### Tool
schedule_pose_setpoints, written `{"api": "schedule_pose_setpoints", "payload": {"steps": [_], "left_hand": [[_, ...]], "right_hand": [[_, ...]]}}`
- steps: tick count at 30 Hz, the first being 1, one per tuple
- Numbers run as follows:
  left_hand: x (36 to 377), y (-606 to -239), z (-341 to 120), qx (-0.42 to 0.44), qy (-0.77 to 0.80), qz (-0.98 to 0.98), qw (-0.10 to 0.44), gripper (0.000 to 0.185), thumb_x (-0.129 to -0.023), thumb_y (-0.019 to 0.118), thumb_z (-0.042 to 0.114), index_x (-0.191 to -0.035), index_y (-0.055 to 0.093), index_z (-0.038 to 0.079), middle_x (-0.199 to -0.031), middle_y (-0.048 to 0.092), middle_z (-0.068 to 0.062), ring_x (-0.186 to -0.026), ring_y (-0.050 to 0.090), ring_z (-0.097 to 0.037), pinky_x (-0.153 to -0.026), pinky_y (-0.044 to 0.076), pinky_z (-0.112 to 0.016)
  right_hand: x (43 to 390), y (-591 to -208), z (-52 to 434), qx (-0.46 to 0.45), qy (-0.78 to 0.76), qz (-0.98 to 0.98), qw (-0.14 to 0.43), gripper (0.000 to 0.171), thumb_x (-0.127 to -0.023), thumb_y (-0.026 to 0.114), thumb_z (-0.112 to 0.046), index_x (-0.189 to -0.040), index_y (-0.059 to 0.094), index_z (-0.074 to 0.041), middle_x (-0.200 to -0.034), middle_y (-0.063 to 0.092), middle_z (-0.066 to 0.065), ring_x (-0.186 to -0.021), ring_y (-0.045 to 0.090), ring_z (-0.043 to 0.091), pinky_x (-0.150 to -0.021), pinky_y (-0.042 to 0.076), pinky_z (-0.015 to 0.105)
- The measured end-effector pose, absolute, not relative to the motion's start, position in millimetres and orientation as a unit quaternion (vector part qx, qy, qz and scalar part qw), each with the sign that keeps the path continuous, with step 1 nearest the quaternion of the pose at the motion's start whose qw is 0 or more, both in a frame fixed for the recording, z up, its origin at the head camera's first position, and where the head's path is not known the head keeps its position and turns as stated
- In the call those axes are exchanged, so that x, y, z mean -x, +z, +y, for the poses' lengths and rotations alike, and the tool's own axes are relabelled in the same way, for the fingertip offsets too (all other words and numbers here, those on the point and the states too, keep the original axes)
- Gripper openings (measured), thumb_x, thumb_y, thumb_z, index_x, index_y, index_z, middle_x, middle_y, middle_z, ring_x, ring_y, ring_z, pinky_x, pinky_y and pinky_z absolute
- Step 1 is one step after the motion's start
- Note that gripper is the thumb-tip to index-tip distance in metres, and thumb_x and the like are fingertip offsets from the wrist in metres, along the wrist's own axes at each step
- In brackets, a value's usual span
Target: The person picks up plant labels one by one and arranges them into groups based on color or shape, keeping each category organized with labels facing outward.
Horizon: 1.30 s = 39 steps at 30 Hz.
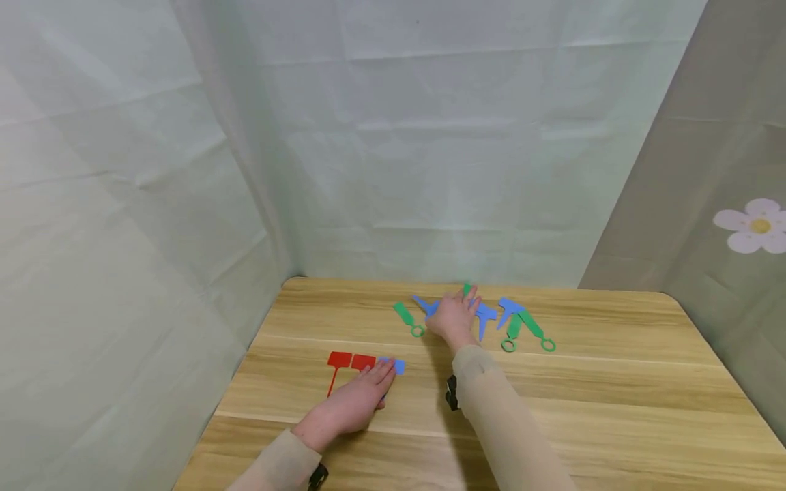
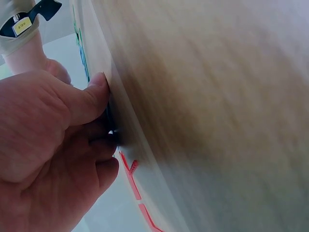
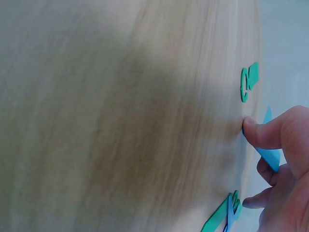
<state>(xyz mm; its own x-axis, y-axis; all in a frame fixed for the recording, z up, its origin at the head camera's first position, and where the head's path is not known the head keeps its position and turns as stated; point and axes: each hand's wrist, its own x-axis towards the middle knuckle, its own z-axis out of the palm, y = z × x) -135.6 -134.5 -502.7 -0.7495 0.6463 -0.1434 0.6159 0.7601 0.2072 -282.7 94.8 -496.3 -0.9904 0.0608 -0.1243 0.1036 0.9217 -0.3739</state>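
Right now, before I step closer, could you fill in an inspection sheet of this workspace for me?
Surface: wood-grain tabletop.
Job's things: two flat red tags with rectangular heads, a flat blue tag beside them; flat blue T-shaped tags and flat green ring-ended tags scattered toward the far edge.
Clutter: nothing seen besides the tags.
Grippers: bare hands; the left hand lies over the blue tag beside the red pair, the right hand touches a far blue one, grip unclear.
Cables: nothing seen.
Surroundings: creased pale fabric sheet behind; white flower with yellow centre at right.
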Motion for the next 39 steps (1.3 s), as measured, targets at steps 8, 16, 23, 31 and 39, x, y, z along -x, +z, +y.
{"api": "schedule_pose_setpoints", "payload": {"steps": [8,16,23,31,39], "left_hand": [[135,-501,-134,-0.337,0.075,0.932,0.107,0.058,-0.108,0.063,0.010,-0.158,0.043,-0.010,-0.169,0.036,-0.025,-0.156,0.034,-0.041,-0.125,0.034,-0.053],[137,-502,-134,-0.337,0.080,0.932,0.106,0.059,-0.107,0.065,0.009,-0.158,0.043,-0.010,-0.168,0.037,-0.025,-0.156,0.035,-0.041,-0.125,0.034,-0.053],[137,-505,-135,-0.340,0.086,0.931,0.098,0.059,-0.106,0.065,0.008,-0.157,0.044,-0.011,-0.167,0.037,-0.026,-0.155,0.035,-0.042,-0.124,0.034,-0.055],[139,-504,-138,-0.344,0.099,0.929,0.093,0.058,-0.105,0.064,0.004,-0.156,0.043,-0.014,-0.166,0.037,-0.029,-0.154,0.035,-0.045,-0.124,0.034,-0.056],[142,-506,-136,-0.330,0.089,0.934,0.104,0.060,-0.106,0.065,0.008,-0.158,0.043,-0.011,-0.169,0.036,-0.024,-0.156,0.034,-0.041,-0.125,0.032,-0.054]], "right_hand": [[278,-496,99,-0.030,-0.192,0.980,0.044,0.023,-0.096,0.069,-0.028,-0.092,0.073,-0.006,-0.166,0.027,0.039,-0.158,-0.012,0.057,-0.127,-0.006,0.069],[276,-496,107,-0.022,-0.216,0.976,0.035,0.041,-0.105,0.065,-0.038,-0.111,0.079,0.000,-0.167,0.022,0.040,-0.158,-0.011,0.058,-0.127,-0.006,0.069],[277,-496,117,-0.016,-0.265,0.964,-0.006,0.055,-0.109,0.061,-0.042,-0.139,0.068,0.003,-0.164,0.035,0.035,-0.157,-0.004,0.061,-0.128,0.002,0.068],[265,-489,130,0.035,-0.377,0.925,-0.026,0.043,-0.106,0.068,-0.041,-0.107,0.075,0.002,-0.161,0.045,0.028,-0.158,0.008,0.057,-0.126,0.015,0.071],[249,-486,145,0.061,-0.439,0.896,-0.022,0.029,-0.107,0.069,-0.031,-0.095,0.066,-0.005,-0.161,0.048,0.022,-0.158,0.015,0.054,-0.118,0.034,0.070]]}}
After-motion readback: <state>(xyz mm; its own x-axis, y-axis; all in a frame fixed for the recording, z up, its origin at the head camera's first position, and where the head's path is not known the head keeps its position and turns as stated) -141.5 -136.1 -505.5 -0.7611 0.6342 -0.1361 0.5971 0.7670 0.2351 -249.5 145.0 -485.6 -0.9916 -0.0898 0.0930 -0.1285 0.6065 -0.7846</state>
